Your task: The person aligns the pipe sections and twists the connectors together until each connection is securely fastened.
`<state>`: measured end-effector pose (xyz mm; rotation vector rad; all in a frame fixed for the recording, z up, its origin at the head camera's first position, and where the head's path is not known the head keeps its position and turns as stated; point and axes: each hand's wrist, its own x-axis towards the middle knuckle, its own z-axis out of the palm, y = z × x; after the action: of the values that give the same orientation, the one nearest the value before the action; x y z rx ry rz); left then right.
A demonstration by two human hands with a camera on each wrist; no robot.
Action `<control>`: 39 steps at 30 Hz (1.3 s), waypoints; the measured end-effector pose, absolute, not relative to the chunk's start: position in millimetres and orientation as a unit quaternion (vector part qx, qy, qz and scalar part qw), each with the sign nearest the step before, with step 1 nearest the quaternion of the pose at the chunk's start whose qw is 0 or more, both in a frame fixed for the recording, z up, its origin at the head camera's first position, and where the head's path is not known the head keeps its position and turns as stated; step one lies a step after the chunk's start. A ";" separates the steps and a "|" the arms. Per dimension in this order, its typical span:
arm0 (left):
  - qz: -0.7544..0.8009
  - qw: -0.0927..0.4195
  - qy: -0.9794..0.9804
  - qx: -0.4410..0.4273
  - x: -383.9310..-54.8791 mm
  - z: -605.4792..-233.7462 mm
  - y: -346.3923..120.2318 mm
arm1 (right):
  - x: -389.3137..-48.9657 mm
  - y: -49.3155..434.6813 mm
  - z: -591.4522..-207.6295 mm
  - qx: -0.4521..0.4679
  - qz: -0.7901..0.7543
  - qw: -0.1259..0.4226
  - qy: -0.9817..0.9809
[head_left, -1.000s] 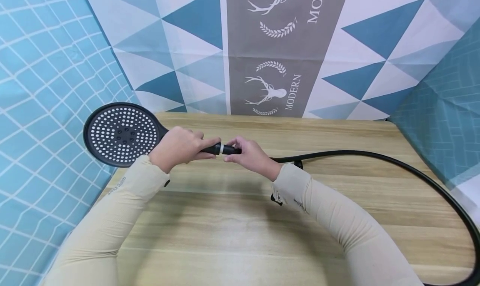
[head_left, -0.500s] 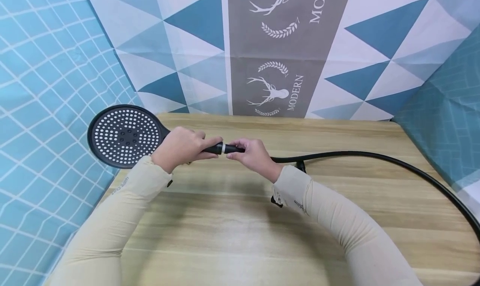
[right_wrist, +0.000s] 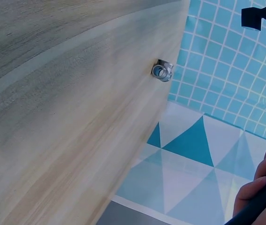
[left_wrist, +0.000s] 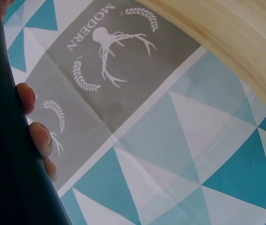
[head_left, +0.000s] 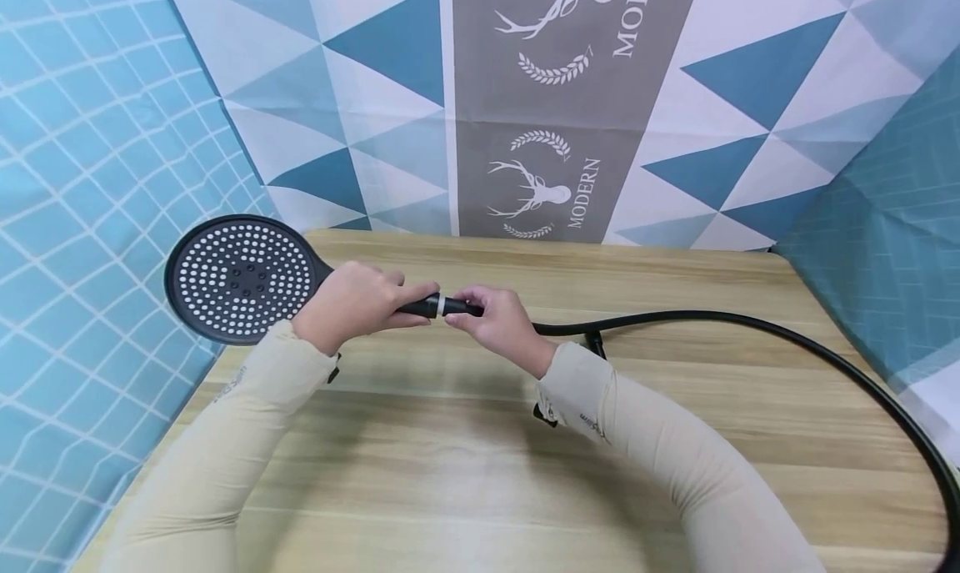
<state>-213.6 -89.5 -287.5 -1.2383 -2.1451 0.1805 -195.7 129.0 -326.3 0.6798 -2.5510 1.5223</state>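
A black shower head with a round, dotted face [head_left: 242, 279] is held up at the left of the head view. My left hand [head_left: 352, 302] grips its handle [head_left: 418, 306], fingers wrapped round it. In the left wrist view the dark handle [left_wrist: 16, 140] fills the left edge, with fingertips [left_wrist: 40, 138] curling over it. My right hand [head_left: 501, 321] pinches the black end of the shower hose [head_left: 459, 307] between thumb and fingers. That end lines up with the handle, and a pale ring [head_left: 441, 306] shows at the joint. The palm hides part of the hose.
The hose [head_left: 697, 315] runs right in a wide loop over the wooden table [head_left: 465, 473]. A small black part [head_left: 595, 344] lies beneath it. A small metal fitting [right_wrist: 162, 71] sits near the table edge in the right wrist view. Patterned sheets [head_left: 405, 156] stand behind and at both sides.
The head view has shifted slightly. Both hands keep their hold on the shower head and hose end, which stay lined up. More of the small black part under the hose shows now.
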 end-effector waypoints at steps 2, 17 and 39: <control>0.069 0.328 -0.815 -0.473 -213.0 -288.0 -90.0 | -195.2 128.9 -326.9 0.226 0.499 0.048 -0.835; 0.079 0.335 -0.814 -0.467 -206.7 -285.8 -89.2 | -197.1 130.9 -332.8 0.261 0.513 0.068 -0.815; 0.063 0.342 -0.808 -0.476 -211.4 -294.4 -96.0 | -192.2 121.8 -332.6 0.225 0.542 0.043 -0.809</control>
<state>-211.4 -96.0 -294.4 -1.2380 -2.1008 0.1650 -192.2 121.8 -332.6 0.6874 -2.4737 1.6571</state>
